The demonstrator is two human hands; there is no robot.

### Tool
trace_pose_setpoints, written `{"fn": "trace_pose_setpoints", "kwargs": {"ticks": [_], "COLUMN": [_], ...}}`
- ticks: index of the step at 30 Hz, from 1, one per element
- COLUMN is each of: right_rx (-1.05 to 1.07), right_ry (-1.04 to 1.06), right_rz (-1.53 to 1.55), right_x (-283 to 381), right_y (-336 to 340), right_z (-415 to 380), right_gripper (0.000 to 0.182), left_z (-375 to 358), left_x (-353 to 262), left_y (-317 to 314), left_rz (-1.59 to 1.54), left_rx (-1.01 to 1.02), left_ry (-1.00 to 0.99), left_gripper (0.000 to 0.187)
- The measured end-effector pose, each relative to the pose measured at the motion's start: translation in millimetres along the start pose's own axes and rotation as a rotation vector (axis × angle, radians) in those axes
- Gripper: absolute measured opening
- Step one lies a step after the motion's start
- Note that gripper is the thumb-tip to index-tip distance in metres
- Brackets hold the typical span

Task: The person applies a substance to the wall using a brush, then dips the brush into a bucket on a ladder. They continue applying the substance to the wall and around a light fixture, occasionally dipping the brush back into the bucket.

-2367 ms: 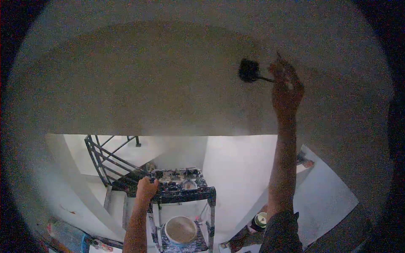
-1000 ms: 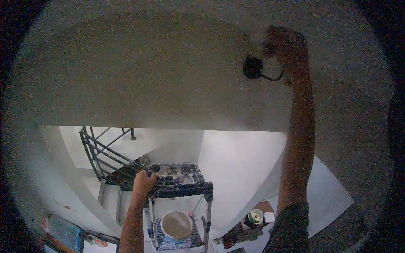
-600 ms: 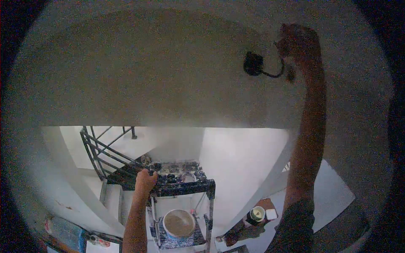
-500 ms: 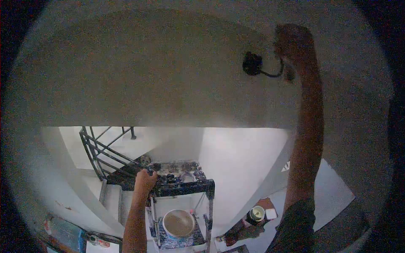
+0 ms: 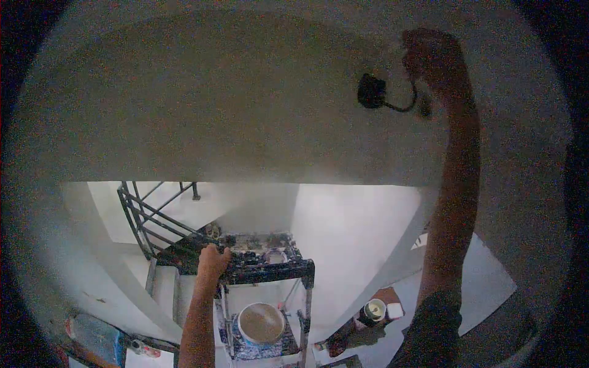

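Note:
My left hand (image 5: 213, 262) grips the left end of the top of a paint-splattered stepladder (image 5: 267, 272), its fingers closed over the edge. High on the right, my right hand (image 5: 434, 56) is raised against the dim wall surface (image 5: 245, 104) with its fingers bent closed. Whatever it may hold is lost in shadow and grain. Just left of and below this hand, a black rounded fitting (image 5: 372, 91) sits on the surface, and a curved dark cable (image 5: 402, 109) runs from it towards the hand. A dark spot (image 5: 425, 109) shows below my wrist.
On a lower ladder step stands a white bucket (image 5: 262, 323) with beige contents. A dark metal railing (image 5: 159, 218) and pale stairs (image 5: 165, 291) lie at left. Below right are an open container (image 5: 374, 310) and a small white box (image 5: 394, 311). A blue item (image 5: 98, 336) lies lower left.
My right hand has shifted slightly up and to the right along the surface. The view has moved a little. My left hand stays on the ladder top.

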State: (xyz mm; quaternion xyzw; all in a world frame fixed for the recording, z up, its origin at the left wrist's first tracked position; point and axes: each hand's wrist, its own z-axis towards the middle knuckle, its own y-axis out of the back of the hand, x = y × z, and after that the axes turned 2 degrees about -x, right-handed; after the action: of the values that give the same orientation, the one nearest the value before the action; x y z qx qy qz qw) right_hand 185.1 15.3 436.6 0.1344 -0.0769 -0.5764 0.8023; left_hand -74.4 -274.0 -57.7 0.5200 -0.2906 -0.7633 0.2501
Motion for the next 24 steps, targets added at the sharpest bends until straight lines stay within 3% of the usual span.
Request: {"fn": "trace_pose_setpoints", "kwargs": {"ticks": [6, 8, 9, 11, 12, 14, 24], "right_rx": [0.102, 0.095, 0.095, 0.401, 0.4, -0.045, 0.013], "right_ry": [-0.035, 0.289, 0.288, -0.511, -0.512, 0.212, 0.049], "right_rz": [-0.281, -0.168, -0.168, 0.249, 0.251, -0.077, -0.191], "right_x": [9.0, -4.4, 23.7, 104.3, 98.5, 75.6, 78.5], "right_y": [-15.5, -26.7, -20.0, 2.8, -2.3, -20.4, -24.0], "right_z": [14.3, 23.3, 24.1, 18.3, 4.8, -17.0, -1.2], "right_gripper": [0.024, 0.024, 0.024, 0.045, 0.045, 0.026, 0.027], "left_z": [-0.5, 0.8, 0.5, -2.6, -5.1, -4.2, -2.9], "left_x": [1.9, 5.5, 4.9, 0.5, -5.5, -4.4, -0.4], "left_y": [-1.8, -4.7, -4.3, -0.7, 5.3, 5.9, -4.0], "left_rz": [-0.003, 0.033, 0.035, 0.038, 0.008, -0.024, -0.008], "left_rx": [-0.011, -0.017, -0.045, -0.071, -0.028, 0.012, -0.049], "left_ry": [-0.027, -0.035, -0.064, -0.093, -0.035, 0.029, -0.022], "left_gripper": [0.047, 0.047, 0.046, 0.046, 0.046, 0.046, 0.045]}}
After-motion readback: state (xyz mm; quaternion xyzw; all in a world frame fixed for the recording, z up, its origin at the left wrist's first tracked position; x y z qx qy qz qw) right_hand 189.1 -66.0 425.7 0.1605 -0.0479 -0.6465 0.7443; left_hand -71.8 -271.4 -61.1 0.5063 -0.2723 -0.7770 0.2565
